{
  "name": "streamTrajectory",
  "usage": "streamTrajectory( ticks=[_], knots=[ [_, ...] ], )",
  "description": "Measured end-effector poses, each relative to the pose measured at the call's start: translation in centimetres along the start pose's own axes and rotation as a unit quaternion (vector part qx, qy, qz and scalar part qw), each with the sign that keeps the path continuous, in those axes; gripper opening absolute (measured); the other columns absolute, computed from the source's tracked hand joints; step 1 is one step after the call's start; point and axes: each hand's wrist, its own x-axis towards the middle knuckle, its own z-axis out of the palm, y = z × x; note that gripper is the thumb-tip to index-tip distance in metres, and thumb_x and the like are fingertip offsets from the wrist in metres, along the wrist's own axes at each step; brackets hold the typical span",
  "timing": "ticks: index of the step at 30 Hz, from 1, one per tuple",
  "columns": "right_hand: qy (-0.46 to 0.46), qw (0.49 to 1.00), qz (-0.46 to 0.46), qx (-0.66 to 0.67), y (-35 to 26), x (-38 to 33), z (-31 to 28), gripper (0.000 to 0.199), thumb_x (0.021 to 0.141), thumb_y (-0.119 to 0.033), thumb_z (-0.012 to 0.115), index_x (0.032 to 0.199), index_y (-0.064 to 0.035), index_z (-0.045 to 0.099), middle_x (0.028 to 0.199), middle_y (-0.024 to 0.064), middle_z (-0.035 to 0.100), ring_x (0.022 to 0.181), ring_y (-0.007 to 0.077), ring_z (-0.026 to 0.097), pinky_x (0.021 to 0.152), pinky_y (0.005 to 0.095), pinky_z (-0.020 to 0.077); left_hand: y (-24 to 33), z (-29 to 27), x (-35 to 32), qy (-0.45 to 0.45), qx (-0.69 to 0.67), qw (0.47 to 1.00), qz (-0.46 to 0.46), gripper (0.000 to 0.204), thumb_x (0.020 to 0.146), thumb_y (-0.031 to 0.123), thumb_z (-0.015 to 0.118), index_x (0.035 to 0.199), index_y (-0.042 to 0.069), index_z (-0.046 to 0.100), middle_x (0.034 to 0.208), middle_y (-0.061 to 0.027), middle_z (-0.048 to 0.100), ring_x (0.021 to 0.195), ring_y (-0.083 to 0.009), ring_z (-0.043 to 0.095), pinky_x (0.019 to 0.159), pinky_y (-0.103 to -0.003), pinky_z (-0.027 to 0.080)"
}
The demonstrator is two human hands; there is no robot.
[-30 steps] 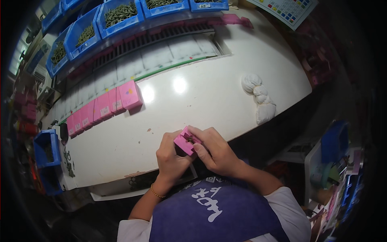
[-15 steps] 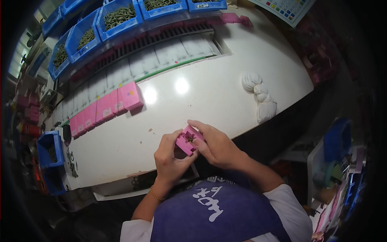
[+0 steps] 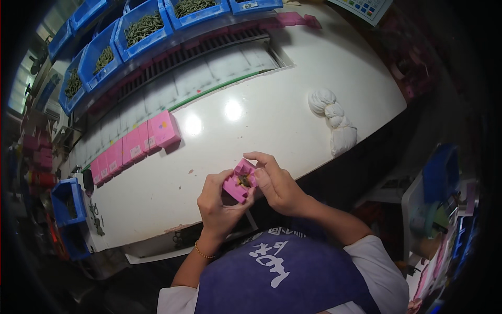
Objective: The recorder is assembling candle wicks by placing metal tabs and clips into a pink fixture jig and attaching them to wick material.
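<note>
**Small pink box held open over white bench**

White worktable (image 3: pixel 293 120), glossy, with blue bins (image 3: pixel 141 29) of green bits along the far edge, a row of pink boxes (image 3: pixel 133 149) at left, a white cloth bundle (image 3: pixel 334 120) at right. Near edge: left hand (image 3: pixel 219 201) closed around small pink box (image 3: pixel 239 180), lid up, dark contents showing. Right hand (image 3: pixel 277 180) pinching its upper flap.

A glossy white worktable (image 3: pixel 293 120) reflects overhead lights; blue bins (image 3: pixel 141 26) behind.
</note>
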Motion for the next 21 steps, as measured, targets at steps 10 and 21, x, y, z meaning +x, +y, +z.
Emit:
streamTrajectory(
  ticks=[10,21],
  knots=[
    [0.036,0.977,-0.138,-0.159,-0.1,0.0,0.4,0.037,0.099,-0.013,0.053,0.134,-0.0009,0.049,0.103,0.0177,0.065,0.089,0.0335,0.064,0.080,0.0429,0.0523,-0.3,-0.5,-0.2,-0.026,-0.039,0.999,-0.025,0.050,0.067,0.010,0.086,0.111,0.002,0.061,0.094,-0.0119,0.063,0.081,-0.0235,0.065,0.074,-0.033,0.054],
    [0.034,0.968,-0.160,-0.189,0.7,0.3,-0.2,0.035,0.101,-0.016,0.050,0.133,-0.0021,0.049,0.102,0.0178,0.065,0.089,0.0363,0.064,0.080,0.0445,0.0509,-1.0,-1.1,-1.6,-0.019,-0.100,0.993,-0.054,0.047,0.073,0.010,0.083,0.112,0.001,0.059,0.103,-0.0132,0.062,0.092,-0.0216,0.063,0.082,-0.032,0.051]
  ],
)
